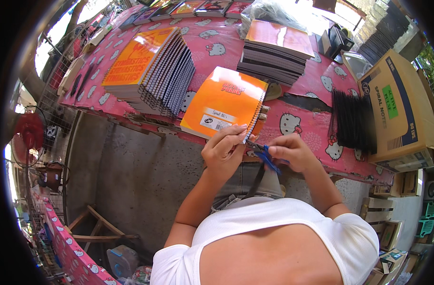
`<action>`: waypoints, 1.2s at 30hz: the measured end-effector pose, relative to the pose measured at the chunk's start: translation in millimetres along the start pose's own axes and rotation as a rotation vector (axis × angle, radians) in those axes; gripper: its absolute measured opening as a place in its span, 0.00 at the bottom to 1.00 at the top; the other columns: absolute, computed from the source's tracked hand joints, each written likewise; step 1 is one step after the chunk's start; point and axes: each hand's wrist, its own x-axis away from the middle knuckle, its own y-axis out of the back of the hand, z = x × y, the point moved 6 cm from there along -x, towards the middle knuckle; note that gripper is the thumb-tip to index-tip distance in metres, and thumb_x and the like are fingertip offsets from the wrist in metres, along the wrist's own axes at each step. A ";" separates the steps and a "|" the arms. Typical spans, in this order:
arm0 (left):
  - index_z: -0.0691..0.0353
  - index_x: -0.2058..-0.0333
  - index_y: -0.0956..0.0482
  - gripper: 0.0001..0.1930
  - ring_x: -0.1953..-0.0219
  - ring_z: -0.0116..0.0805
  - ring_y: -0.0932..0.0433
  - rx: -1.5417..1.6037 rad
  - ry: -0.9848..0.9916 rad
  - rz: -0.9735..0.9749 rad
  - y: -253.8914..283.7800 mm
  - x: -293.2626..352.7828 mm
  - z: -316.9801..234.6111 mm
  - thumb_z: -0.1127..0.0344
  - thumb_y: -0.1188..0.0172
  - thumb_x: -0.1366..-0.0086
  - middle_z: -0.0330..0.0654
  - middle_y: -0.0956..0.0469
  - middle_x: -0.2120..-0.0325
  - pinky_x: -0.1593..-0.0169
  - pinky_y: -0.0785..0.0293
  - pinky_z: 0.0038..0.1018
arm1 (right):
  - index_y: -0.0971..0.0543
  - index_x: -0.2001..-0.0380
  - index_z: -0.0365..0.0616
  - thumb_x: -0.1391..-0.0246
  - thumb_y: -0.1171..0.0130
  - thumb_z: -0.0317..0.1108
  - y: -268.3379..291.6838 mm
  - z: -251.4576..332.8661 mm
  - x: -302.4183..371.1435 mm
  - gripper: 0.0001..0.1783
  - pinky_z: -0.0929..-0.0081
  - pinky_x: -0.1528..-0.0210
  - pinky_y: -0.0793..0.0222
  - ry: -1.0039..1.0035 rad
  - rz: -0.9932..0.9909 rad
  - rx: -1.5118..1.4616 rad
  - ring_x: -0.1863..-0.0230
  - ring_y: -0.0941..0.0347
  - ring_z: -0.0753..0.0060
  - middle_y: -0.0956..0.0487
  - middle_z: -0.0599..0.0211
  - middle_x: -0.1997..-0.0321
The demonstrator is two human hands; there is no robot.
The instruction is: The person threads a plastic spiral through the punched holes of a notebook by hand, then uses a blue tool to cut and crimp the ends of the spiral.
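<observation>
My left hand is closed in a pinch on the near corner of an orange spiral notebook, fingertips pressed at the lower end of its wire spine. The notebook lies tilted on the near edge of the desk, its bound side facing three o'clock and its lower corner hanging just over the edge toward me. My right hand is curled shut around a pair of blue-handled pliers, whose tip points toward nine o'clock and meets the spine's end right beside my left fingertips; I cannot tell whether the tool's tip actually grips the wire.

The desk wears a pink cloth printed with white cartoon cats. At eleven o'clock from the notebook sits a fanned stack of orange notebooks with their spirals toward me. At one o'clock stands a neater pile of notebooks under an orange cover. At three o'clock, well apart from my hands, lies a bundle of black spiral coils, and just beyond it a brown cardboard box. A red fan stands far off at nine o'clock.
</observation>
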 end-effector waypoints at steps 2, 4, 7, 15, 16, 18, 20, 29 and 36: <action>0.70 0.71 0.20 0.09 0.63 0.35 0.17 -0.012 -0.003 0.011 1.9 -0.3 1.9 0.88 0.36 0.52 0.50 0.19 0.62 0.60 0.18 0.27 | 0.22 0.57 0.35 0.44 0.38 0.35 -12.6 -7.1 2.4 0.16 0.76 0.62 0.26 -0.043 0.125 -0.282 0.60 0.24 0.76 0.20 0.63 0.59; 0.70 0.71 0.20 0.09 0.63 0.35 0.17 -0.036 -0.005 0.018 3.5 1.5 4.5 0.87 0.35 0.52 0.49 0.19 0.62 0.60 0.18 0.26 | 0.22 0.56 0.37 0.46 0.36 0.39 -5.2 1.7 12.2 0.19 0.76 0.59 0.27 0.250 -0.208 0.274 0.59 0.23 0.76 0.20 0.64 0.59; 0.68 0.71 0.20 0.10 0.63 0.35 0.17 0.017 0.041 -0.037 6.2 -1.2 5.0 0.86 0.34 0.52 0.48 0.19 0.63 0.61 0.19 0.25 | 0.22 0.56 0.39 0.56 0.30 0.38 62.5 -17.0 39.7 0.24 0.66 0.50 0.30 0.388 -0.546 1.030 0.52 0.25 0.60 0.21 0.60 0.56; 0.64 0.68 0.22 0.11 0.60 0.45 0.23 -0.116 0.031 0.191 0.6 -39.4 -18.2 0.74 0.33 0.51 0.45 0.24 0.65 0.56 0.25 0.36 | 0.26 0.52 0.43 0.58 0.34 0.31 -45.5 95.7 -21.8 0.26 0.63 0.55 0.28 1.087 -0.300 1.436 0.54 0.25 0.52 0.22 0.57 0.55; 0.64 0.65 0.22 0.13 0.57 0.45 0.22 -0.209 0.074 0.189 10.9 -47.6 -13.7 0.71 0.31 0.50 0.46 0.22 0.61 0.53 0.26 0.34 | 0.26 0.51 0.43 0.56 0.36 0.31 -43.4 104.6 -41.0 0.25 0.64 0.59 0.26 1.026 -0.096 1.646 0.57 0.24 0.52 0.22 0.58 0.56; 0.64 0.55 0.22 0.21 0.57 0.40 0.21 -0.305 -0.096 -0.081 64.3 -82.4 -21.6 0.63 0.30 0.47 0.45 0.21 0.58 0.51 0.26 0.32 | 0.25 0.50 0.46 0.52 0.37 0.34 -31.7 167.6 -60.5 0.23 0.69 0.66 0.25 1.303 -0.270 1.615 0.66 0.22 0.64 0.20 0.65 0.60; 0.69 0.47 0.31 0.25 0.46 0.37 0.29 -0.119 0.113 -0.431 146.9 -77.9 43.2 0.59 0.37 0.37 0.47 0.29 0.47 0.42 0.35 0.32 | 0.26 0.51 0.43 0.49 0.40 0.30 9.0 230.0 -83.1 0.20 0.73 0.70 0.26 1.232 -0.561 0.865 0.67 0.22 0.71 0.20 0.66 0.64; 0.68 0.43 0.33 0.41 0.46 0.40 0.30 0.560 0.503 -0.729 230.6 -128.0 189.9 0.32 0.59 0.34 0.55 0.30 0.45 0.41 0.38 0.33 | 0.24 0.58 0.32 0.57 0.37 0.43 -42.7 233.0 -298.1 0.27 0.63 0.57 0.27 1.010 -0.590 0.951 0.62 0.23 0.58 0.20 0.53 0.65; 0.67 0.81 0.28 0.28 0.78 0.24 0.38 -0.293 0.495 -0.883 240.1 -132.3 170.9 0.44 0.43 0.36 0.38 0.28 0.82 0.73 0.38 0.30 | 0.25 0.53 0.38 0.51 0.47 0.41 -49.0 208.1 -302.9 0.24 0.57 0.43 0.38 1.142 -0.599 0.971 0.41 0.35 0.49 0.28 0.47 0.47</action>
